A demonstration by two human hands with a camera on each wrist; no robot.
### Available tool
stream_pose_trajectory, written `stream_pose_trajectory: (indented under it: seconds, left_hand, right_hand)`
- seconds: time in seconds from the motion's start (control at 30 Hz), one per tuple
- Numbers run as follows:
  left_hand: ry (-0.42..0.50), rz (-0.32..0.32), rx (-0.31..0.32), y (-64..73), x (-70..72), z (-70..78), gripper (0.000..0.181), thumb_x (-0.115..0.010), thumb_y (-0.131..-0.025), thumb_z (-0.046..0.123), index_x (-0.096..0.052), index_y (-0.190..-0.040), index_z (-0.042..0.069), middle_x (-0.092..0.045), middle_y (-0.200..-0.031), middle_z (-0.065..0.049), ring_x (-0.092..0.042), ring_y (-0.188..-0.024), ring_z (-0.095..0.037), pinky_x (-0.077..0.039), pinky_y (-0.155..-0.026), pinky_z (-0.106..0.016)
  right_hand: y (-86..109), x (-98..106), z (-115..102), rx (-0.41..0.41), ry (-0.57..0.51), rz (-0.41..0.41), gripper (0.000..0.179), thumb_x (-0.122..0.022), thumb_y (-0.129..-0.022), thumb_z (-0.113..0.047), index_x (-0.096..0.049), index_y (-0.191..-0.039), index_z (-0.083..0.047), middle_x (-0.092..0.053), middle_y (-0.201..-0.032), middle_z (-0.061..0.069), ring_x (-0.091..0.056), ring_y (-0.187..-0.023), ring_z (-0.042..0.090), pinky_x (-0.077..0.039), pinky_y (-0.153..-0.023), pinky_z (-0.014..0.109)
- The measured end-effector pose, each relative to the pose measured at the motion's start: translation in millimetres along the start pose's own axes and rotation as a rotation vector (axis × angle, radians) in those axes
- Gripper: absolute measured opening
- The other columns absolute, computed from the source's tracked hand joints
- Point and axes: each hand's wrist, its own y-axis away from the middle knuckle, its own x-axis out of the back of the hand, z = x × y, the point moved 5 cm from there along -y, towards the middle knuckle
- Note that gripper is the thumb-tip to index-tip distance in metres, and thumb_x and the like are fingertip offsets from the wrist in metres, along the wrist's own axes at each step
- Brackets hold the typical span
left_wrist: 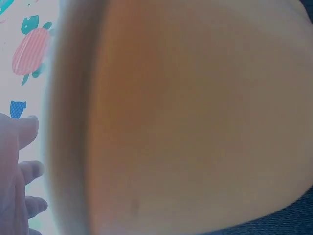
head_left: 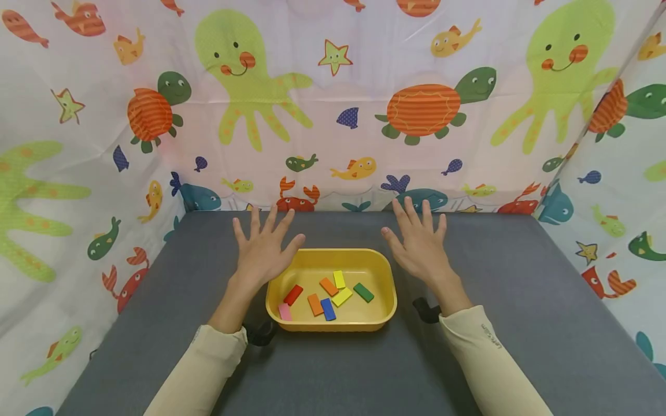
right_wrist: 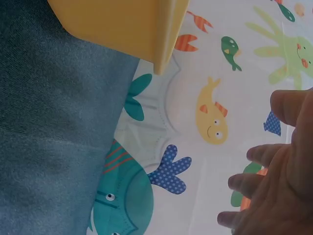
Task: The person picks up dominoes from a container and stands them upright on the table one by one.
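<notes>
A yellow tray lies on the grey table between my two hands. Small flat blocks are scattered in it: a red block, a pink block, a blue block, a green block, two orange and two yellow ones. My left hand, fingers spread, is by the tray's upper left corner, overlapping its rim in the head view; contact cannot be told. My right hand is spread beyond the right side, holding nothing. The tray's wall fills most of the left wrist view, blurred.
Behind and at both sides stands a white curtain printed with sea animals. The grey tabletop reaches to its foot. Black wrist straps sit at the cuffs of the cream sleeves.
</notes>
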Motion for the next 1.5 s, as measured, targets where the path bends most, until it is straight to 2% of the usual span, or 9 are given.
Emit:
stream_pose_trajectory:
  seconds: [0.37,0.6,0.8,0.97,1.17,1.23,1.33,1.4,1.5]
  left_hand:
    - [0.036,-0.026,-0.005,5.7,-5.8,-9.6,0.073,-0.037,-0.101,0.067,-0.024,-0.163,0.031,-0.007,-0.173,-0.008,0.013,-0.157,-0.044,0.021,-0.116,-0.071]
    - [0.094,-0.084,-0.059,7.0,-19.0,-20.9,0.070,-0.041,-0.100,0.066,-0.029,-0.161,0.034,-0.016,-0.172,-0.009,0.004,-0.158,-0.044,0.017,-0.118,-0.072]
    - [0.213,-0.168,-0.132,10.4,-31.1,-29.7,0.069,-0.042,-0.099,0.068,-0.034,-0.159,0.034,-0.021,-0.171,-0.007,-0.002,-0.159,-0.044,0.012,-0.119,-0.072]
    - [0.325,-0.196,-0.185,12.8,-39.8,-35.4,0.059,-0.055,-0.101,0.050,-0.043,-0.155,0.029,-0.034,-0.166,-0.008,-0.011,-0.157,-0.044,0.004,-0.122,-0.072]
    - [0.464,-0.227,-0.175,13.1,-49.3,-39.4,0.050,-0.062,-0.100,0.039,-0.051,-0.148,0.031,-0.047,-0.158,-0.003,-0.016,-0.158,-0.037,-0.002,-0.126,-0.066]
    - [0.500,-0.237,-0.164,12.3,-51.7,-40.8,0.049,-0.063,-0.099,0.039,-0.052,-0.146,0.033,-0.049,-0.156,-0.002,-0.018,-0.158,-0.037,-0.009,-0.124,-0.069]
    - [0.546,-0.251,-0.161,10.1,-54.5,-42.8,0.048,-0.065,-0.098,0.039,-0.053,-0.144,0.036,-0.052,-0.152,0.000,-0.032,-0.152,-0.035,-0.024,-0.120,-0.070]
    - [0.572,-0.260,-0.156,9.3,-55.9,-44.6,0.048,-0.066,-0.097,0.040,-0.054,-0.144,0.037,-0.054,-0.150,0.001,-0.042,-0.146,-0.033,-0.034,-0.115,-0.068]
    - [0.612,-0.272,-0.161,10.1,-58.3,-47.8,0.048,-0.066,-0.097,0.039,-0.053,-0.144,0.037,-0.054,-0.150,0.002,-0.050,-0.139,-0.029,-0.042,-0.113,-0.062]
  right_hand:
    - [0.9,-9.7,-1.6,0.109,-0.127,-0.094,0.071,-0.044,-0.106,-0.049,-0.015,-0.165,-0.022,-0.008,-0.173,0.011,0.008,-0.159,0.041,0.012,-0.120,0.070]
    - [4.4,-16.3,-6.7,0.180,-0.209,-0.151,0.070,-0.048,-0.105,-0.048,-0.020,-0.164,-0.022,-0.021,-0.170,0.011,-0.008,-0.158,0.041,0.002,-0.123,0.069]
    - [6.2,-24.1,-9.2,0.173,-0.252,-0.237,0.067,-0.051,-0.104,-0.048,-0.027,-0.162,-0.025,-0.036,-0.165,0.010,-0.026,-0.153,0.041,-0.014,-0.122,0.070]
    - [6.6,-29.1,-10.4,0.176,-0.311,-0.275,0.064,-0.054,-0.102,-0.050,-0.038,-0.158,-0.024,-0.043,-0.161,0.007,-0.036,-0.149,0.036,-0.030,-0.118,0.069]
    - [7.2,-28.7,-12.0,0.185,-0.347,-0.272,0.066,-0.057,-0.099,-0.058,-0.046,-0.153,-0.023,-0.050,-0.155,0.004,-0.043,-0.144,0.031,-0.037,-0.115,0.064]
    - [6.5,-27.5,-14.0,0.204,-0.355,-0.261,0.063,-0.061,-0.098,-0.053,-0.048,-0.152,-0.022,-0.054,-0.152,0.004,-0.046,-0.141,0.030,-0.039,-0.114,0.063]
    - [5.0,-25.3,-18.6,0.229,-0.374,-0.244,0.058,-0.069,-0.096,-0.043,-0.055,-0.147,-0.020,-0.060,-0.145,0.005,-0.052,-0.135,0.029,-0.042,-0.113,0.061]
    - [4.6,-24.2,-22.6,0.253,-0.384,-0.238,0.055,-0.074,-0.093,-0.036,-0.059,-0.143,-0.019,-0.064,-0.140,0.007,-0.055,-0.130,0.028,-0.044,-0.111,0.059]
    - [4.5,-25.5,-27.7,0.268,-0.405,-0.242,0.051,-0.079,-0.090,-0.029,-0.064,-0.137,-0.018,-0.068,-0.132,0.008,-0.057,-0.121,0.027,-0.048,-0.106,0.055]
